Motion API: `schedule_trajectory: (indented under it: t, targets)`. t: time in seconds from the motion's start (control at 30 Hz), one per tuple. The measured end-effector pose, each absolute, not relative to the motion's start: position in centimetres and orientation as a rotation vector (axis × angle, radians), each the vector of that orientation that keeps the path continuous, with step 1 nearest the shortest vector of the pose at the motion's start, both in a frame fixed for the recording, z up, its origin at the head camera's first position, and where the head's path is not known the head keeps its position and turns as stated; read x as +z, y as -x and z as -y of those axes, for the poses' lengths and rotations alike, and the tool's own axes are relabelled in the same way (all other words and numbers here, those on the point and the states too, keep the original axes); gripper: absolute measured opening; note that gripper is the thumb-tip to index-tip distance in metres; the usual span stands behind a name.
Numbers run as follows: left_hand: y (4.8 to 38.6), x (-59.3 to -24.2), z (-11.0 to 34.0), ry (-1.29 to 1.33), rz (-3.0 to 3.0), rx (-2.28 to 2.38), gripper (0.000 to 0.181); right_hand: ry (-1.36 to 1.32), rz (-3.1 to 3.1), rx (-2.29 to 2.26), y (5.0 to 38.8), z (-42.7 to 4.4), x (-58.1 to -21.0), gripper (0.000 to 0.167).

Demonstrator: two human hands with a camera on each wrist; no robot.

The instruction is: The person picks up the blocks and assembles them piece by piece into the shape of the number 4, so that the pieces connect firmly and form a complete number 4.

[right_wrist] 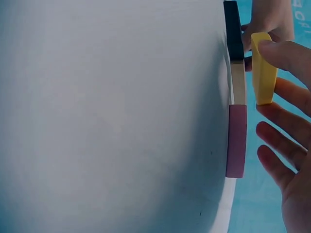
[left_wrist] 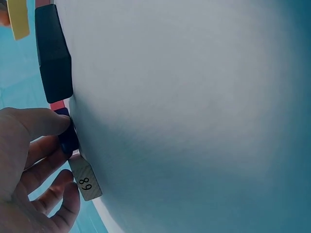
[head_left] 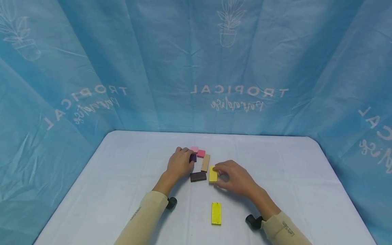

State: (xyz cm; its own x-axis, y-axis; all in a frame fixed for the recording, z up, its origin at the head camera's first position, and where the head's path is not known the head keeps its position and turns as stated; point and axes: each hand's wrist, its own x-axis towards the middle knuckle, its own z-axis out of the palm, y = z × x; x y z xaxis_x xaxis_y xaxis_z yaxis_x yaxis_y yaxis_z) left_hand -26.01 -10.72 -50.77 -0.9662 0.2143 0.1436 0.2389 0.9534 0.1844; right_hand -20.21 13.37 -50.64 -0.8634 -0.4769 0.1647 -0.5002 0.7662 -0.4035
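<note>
My left hand pinches a dark blue-purple block between thumb and fingers, at the left of a small group of flat blocks. My right hand grips a yellow block by its ends; in the right wrist view it appears raised off the table. Between the hands lie a tan block and a dark brown block. Behind them sit a light pink block and a red-pink block. A numbered wooden block is near my left fingertips.
Another yellow block lies nearer the front on the white-covered table. The right wrist view shows a mauve block beside my right hand. Blue printed curtains hang behind the table and along both sides.
</note>
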Motion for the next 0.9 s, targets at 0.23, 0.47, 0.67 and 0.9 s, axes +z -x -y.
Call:
schedule_trajectory:
  t: [0.23, 0.47, 0.67, 0.9]
  targets:
    - [26.1, -50.9, 10.9, 0.346, 2.97, -0.332, 0.036, -0.808, 2.91, 0.716, 19.7, -13.7, -50.4, 0.047]
    - [26.1, -51.0, 11.0, 0.363, 2.957, -0.338, 0.036, -0.812, 2.94, 0.811, 19.3, -14.0, -50.2, 0.047]
    - [26.1, -50.9, 11.1, 0.363, 2.962, -0.343, 0.036, -0.821, 2.958, 0.809, 18.9, -14.2, -50.5, 0.048]
    - [26.0, -50.7, 11.1, 0.39, 2.951, -0.36, 0.036, -0.89, 2.939, 0.813, 18.6, -14.5, -50.7, 0.046]
